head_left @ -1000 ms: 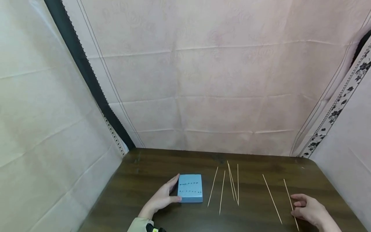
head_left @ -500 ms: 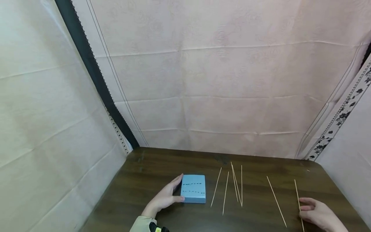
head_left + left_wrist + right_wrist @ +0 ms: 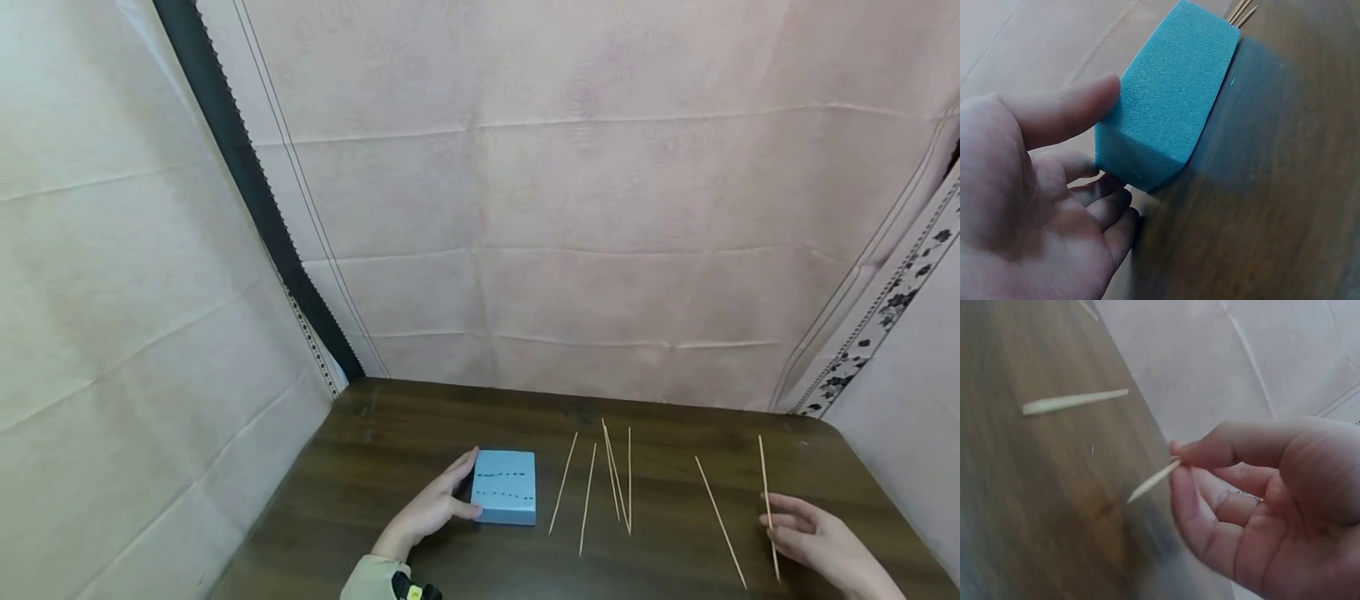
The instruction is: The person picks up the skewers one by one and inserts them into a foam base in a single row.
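My left hand holds the left side of a light blue foam block, thumb at its near corner and fingers along its far left. The block lies on the dark wooden table, with rows of small dark holes across its top. In the left wrist view its side shows with the thumb against it. On the right, my right hand pinches a thin bamboo skewer between thumb and fingertips. In the right wrist view, the pointed end of this skewer sticks out over the table.
Another bamboo skewer lies just left of my right hand. Between it and the block, several more skewers lie roughly lengthwise on the wooden table. Pale cloth hangs behind the table and at both sides.
My right fingers have closed on the rightmost skewer, which has shifted forward and stands more upright in view. The head view has swung slightly left. My left hand keeps its hold on the block.
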Demonstrator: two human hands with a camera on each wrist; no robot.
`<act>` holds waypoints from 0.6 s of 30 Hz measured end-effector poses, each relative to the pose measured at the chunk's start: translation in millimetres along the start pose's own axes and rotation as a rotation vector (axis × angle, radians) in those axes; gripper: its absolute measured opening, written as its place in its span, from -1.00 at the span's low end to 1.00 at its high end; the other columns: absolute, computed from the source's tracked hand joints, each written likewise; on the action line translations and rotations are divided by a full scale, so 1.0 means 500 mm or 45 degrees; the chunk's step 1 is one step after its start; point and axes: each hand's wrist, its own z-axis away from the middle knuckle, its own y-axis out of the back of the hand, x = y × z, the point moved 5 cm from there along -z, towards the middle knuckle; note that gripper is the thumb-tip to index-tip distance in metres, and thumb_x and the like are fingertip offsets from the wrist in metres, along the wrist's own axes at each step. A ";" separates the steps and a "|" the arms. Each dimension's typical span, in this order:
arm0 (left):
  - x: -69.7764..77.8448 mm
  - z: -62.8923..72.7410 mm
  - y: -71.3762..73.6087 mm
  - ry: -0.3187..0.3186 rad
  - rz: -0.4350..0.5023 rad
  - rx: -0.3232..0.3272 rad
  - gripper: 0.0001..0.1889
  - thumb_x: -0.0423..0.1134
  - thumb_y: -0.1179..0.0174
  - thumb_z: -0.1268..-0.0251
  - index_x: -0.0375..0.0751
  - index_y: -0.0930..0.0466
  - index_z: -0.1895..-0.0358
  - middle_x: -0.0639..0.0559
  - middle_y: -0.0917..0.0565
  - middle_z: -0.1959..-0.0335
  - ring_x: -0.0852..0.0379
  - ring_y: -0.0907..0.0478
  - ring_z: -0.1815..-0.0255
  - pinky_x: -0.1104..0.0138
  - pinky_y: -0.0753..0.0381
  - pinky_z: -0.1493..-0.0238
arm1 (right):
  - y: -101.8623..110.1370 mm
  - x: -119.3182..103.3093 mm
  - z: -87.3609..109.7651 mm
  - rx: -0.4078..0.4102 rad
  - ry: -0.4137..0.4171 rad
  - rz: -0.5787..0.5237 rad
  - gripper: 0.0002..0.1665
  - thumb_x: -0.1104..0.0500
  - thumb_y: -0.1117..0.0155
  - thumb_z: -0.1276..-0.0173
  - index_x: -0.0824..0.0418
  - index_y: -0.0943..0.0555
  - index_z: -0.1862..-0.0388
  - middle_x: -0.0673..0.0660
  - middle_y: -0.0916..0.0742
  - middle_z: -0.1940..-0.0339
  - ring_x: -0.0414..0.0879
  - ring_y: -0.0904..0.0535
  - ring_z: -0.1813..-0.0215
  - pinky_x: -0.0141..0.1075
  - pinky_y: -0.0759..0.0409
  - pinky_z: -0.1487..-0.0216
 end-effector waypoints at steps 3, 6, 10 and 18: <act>0.001 -0.003 -0.003 0.007 0.001 0.007 0.01 -0.25 -0.41 -0.33 0.02 -0.02 -0.77 -0.15 0.08 -0.79 -0.35 0.21 -0.76 -0.40 0.21 -0.60 | -0.014 -0.019 -0.003 0.081 0.071 -0.078 -0.39 0.41 -0.15 -0.63 -0.44 -0.61 -0.03 -0.15 -0.82 0.03 -0.35 -0.75 0.01 -0.39 -0.74 0.02; 0.000 -0.006 -0.004 0.001 -0.011 0.011 0.01 -0.24 -0.41 -0.33 0.00 -0.02 -0.77 -0.16 0.08 -0.79 -0.35 0.21 -0.76 -0.41 0.21 -0.59 | -0.040 -0.040 -0.009 0.174 0.153 -0.121 -0.37 0.43 -0.16 -0.62 -0.43 -0.66 0.00 -0.17 -0.83 0.08 -0.35 -0.76 0.02 -0.41 -0.74 0.04; -0.002 -0.009 -0.002 -0.012 -0.021 0.015 0.03 -0.23 -0.43 -0.32 -0.02 -0.01 -0.77 -0.17 0.07 -0.79 -0.34 0.20 -0.76 -0.41 0.21 -0.59 | -0.092 -0.072 -0.032 0.164 0.320 -0.312 -0.39 0.50 -0.08 -0.61 -0.22 -0.75 -0.10 -0.08 -0.84 0.08 -0.28 -0.77 0.02 -0.37 -0.75 0.02; -0.005 -0.005 0.004 -0.019 -0.045 0.012 0.03 -0.20 -0.46 -0.32 0.00 -0.03 -0.77 -0.17 0.04 -0.78 -0.34 0.16 -0.75 -0.38 0.16 -0.61 | -0.226 -0.138 -0.089 0.212 0.351 -0.485 -0.58 0.40 -0.15 -0.64 -0.01 -0.73 -0.21 0.03 -0.81 0.04 -0.10 -0.81 -0.01 -0.16 -0.79 -0.01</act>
